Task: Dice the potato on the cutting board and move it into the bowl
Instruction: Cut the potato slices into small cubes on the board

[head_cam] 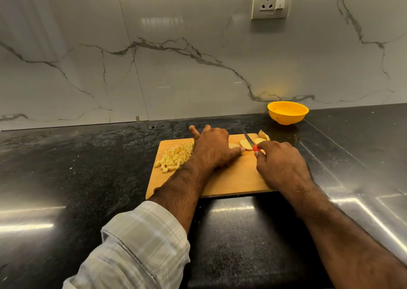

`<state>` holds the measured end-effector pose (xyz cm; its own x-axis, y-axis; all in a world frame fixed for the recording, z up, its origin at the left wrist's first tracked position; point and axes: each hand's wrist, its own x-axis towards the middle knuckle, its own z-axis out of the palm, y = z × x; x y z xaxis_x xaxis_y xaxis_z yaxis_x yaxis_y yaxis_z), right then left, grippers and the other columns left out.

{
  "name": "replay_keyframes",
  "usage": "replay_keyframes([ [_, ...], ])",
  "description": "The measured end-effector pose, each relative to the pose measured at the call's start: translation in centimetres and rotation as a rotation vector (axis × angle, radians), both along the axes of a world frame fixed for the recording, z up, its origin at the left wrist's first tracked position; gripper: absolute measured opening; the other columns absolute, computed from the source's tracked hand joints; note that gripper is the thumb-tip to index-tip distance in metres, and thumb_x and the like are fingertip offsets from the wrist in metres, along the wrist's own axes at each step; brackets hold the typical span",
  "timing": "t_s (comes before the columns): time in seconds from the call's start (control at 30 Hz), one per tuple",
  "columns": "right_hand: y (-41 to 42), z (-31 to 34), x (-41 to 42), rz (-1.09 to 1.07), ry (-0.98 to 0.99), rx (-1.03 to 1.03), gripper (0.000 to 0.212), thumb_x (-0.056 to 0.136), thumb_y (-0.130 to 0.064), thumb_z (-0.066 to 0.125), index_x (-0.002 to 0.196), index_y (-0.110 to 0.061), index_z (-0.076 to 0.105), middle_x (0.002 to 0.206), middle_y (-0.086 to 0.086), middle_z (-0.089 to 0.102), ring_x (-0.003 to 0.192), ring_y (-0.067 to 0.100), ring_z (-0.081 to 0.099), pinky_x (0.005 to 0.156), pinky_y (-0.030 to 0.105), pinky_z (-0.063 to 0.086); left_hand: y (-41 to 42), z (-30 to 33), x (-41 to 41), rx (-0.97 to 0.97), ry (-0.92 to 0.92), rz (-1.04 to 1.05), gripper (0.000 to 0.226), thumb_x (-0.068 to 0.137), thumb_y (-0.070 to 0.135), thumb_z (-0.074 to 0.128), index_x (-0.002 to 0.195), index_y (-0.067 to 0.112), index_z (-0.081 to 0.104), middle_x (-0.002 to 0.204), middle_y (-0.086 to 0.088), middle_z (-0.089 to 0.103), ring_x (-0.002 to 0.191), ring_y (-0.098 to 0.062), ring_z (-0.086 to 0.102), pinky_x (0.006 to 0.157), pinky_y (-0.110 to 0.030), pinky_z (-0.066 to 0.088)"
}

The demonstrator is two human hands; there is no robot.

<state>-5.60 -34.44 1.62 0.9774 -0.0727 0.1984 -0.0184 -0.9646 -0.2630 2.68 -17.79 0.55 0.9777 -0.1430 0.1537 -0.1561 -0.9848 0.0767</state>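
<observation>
Dark stone counter (66, 156), wooden cutting board (231, 178) near the marble wall.
Potato slices (245, 144) at far right of board, diced pile (174, 156) at left. Left hand (212, 147) flat, fingers straight, steadying a slice for the cut; right hand (279, 163) gripping red-handled knife (250, 140). Yellow bowl (287, 112) far right, likely within reach for the transfer.

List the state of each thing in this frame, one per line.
Diced potato: piled on the board's left side.
Potato slices: uncut, lying flat.
Knife: gripped by right hand.
Left hand: fingers spread on board.
Cutting board: flat on counter.
Bowl: upright, looks empty.
</observation>
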Motion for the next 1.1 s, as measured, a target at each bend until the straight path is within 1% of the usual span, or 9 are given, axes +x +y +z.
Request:
replay_keyframes([
  [0.1,-0.1,0.2,0.0,0.001,0.02,0.014,0.035,0.105,-0.043,0.054,0.135,-0.029,0.063,0.125,0.007,0.067,0.104,0.023,0.062,0.081,0.041,0.059,0.0,0.2,-0.2,-0.029,0.006,-0.038,0.041,0.091,0.07,0.058,0.108,0.034,0.065,0.127,0.007,0.065,0.139,-0.023,0.043,0.118,-0.076,0.002],
  [0.2,0.4,0.5,-0.4,0.052,0.048,0.012,0.039,0.105,-0.045,0.053,0.141,-0.031,0.06,0.133,0.007,0.064,0.113,0.024,0.062,0.087,0.041,0.059,0.6,0.6,-0.3,-0.086,0.021,-0.068,0.021,0.093,0.051,0.066,0.108,0.036,0.065,0.12,0.011,0.065,0.137,-0.019,0.044,0.12,-0.072,0.0],
  [0.33,1.2,0.7,-0.8,0.081,0.088,-0.045,0.04,0.106,-0.046,0.051,0.142,-0.029,0.059,0.133,0.007,0.064,0.114,0.024,0.062,0.092,0.043,0.06,1.8,0.9,-0.2,-0.166,0.066,-0.066,0.019,0.094,0.031,0.069,0.111,0.037,0.067,0.127,0.013,0.065,0.142,-0.019,0.04,0.121,-0.071,-0.003],
  [0.4,1.3,0.8,-0.8,0.066,0.105,-0.071,0.041,0.106,-0.047,0.051,0.141,-0.027,0.058,0.132,0.006,0.064,0.112,0.024,0.062,0.091,0.043,0.06,2.1,0.7,0.0,-0.17,0.063,-0.06,0.018,0.094,0.034,0.069,0.112,0.038,0.068,0.128,0.013,0.065,0.144,-0.019,0.039,0.12,-0.07,-0.003],
  [0.53,1.5,0.7,-0.8,0.084,0.143,-0.037,0.046,0.105,-0.048,0.053,0.146,-0.028,0.055,0.138,0.005,0.061,0.12,0.023,0.059,0.096,0.042,0.058,1.5,0.2,0.2,-0.153,0.069,-0.057,0.026,0.095,0.054,0.068,0.115,0.038,0.07,0.129,0.014,0.067,0.143,-0.019,0.043,0.12,-0.07,-0.001],
  [0.63,1.2,0.7,-0.7,0.102,0.188,0.001,0.051,0.103,-0.048,0.058,0.15,-0.028,0.052,0.142,0.003,0.059,0.126,0.022,0.056,0.099,0.041,0.054,1.1,0.2,0.3,-0.159,0.066,-0.073,0.022,0.097,0.05,0.068,0.115,0.038,0.071,0.133,0.013,0.066,0.142,-0.018,0.045,0.12,-0.069,0.001],
  [0.83,1.6,0.9,-1.2,0.121,0.152,-0.08,0.046,0.105,-0.044,0.051,0.149,-0.031,0.051,0.14,0.002,0.06,0.123,0.022,0.058,0.097,0.041,0.056,1.5,0.4,0.6,-0.172,0.107,-0.075,0.023,0.099,0.048,0.068,0.118,0.038,0.074,0.138,0.014,0.064,0.144,-0.017,0.044,0.121,-0.069,-0.002],
  [1.0,2.6,0.4,-1.5,0.14,0.181,-0.121,0.031,0.102,-0.038,0.05,0.126,-0.028,0.067,0.113,-0.001,0.067,0.1,0.02,0.063,0.087,0.042,0.06,1.7,0.3,0.8,-0.109,0.084,-0.094,0.025,0.099,0.05,0.066,0.118,0.038,0.077,0.137,0.016,0.066,0.146,-0.017,0.041,0.119,-0.067,0.003],
  [1.1,3.2,0.7,-1.1,0.143,0.234,-0.106,0.027,0.102,-0.032,0.055,0.125,-0.024,0.067,0.109,-0.001,0.067,0.097,0.019,0.063,0.089,0.041,0.06,1.4,0.3,1.0,-0.112,0.09,-0.089,0.023,0.099,0.05,0.068,0.115,0.037,0.078,0.13,0.017,0.069,0.139,-0.015,0.048,0.12,-0.066,0.007],
])
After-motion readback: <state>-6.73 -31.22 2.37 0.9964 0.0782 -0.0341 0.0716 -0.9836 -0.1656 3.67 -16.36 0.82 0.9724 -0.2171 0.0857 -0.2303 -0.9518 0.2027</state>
